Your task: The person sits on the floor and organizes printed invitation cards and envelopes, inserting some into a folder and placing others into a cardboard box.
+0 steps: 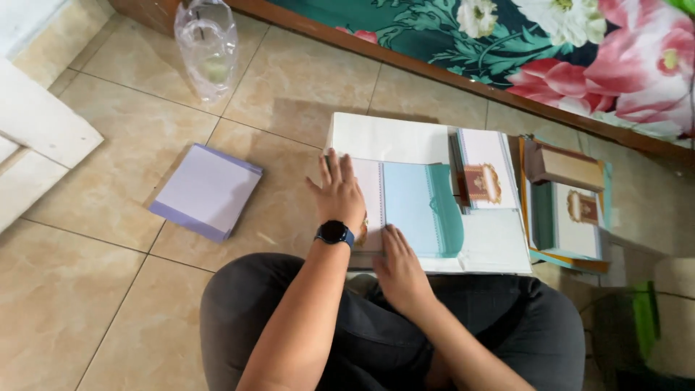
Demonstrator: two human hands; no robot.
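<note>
While the person sits on the tiled floor (289,94) with dark trousers filling the bottom of the frame, both hands rest on a folded card (405,206) at the centre of the picture. The left hand (340,192), with a dark watch (334,233) on its wrist, lies flat and open, fingers spread, pressing on the card's white left panel. The right hand (398,268) lies just below and to the right of it, palm down and fingers together, touching the lower edge of the card's teal flap; it grips nothing. The card sits on top of a white stack of sheets (394,137), which lies on the floor in front of the person's knees and reaches toward the centre right of the frame. On the right part of that stack lies a white card with a brown and gold emblem (483,181). Further right, an open box with orange and teal edges (568,217) holds more cards of the same kind, one of them tilted at the top. At the centre left, well apart from the hands, a small pile of white sheets with lilac edges (208,190) lies on the tiles. In the upper left stands a clear plastic bag (207,47). A floral cloth in teal, pink and white (579,51) runs across the upper right, and a white board (36,123) lies at the left edge.
</note>
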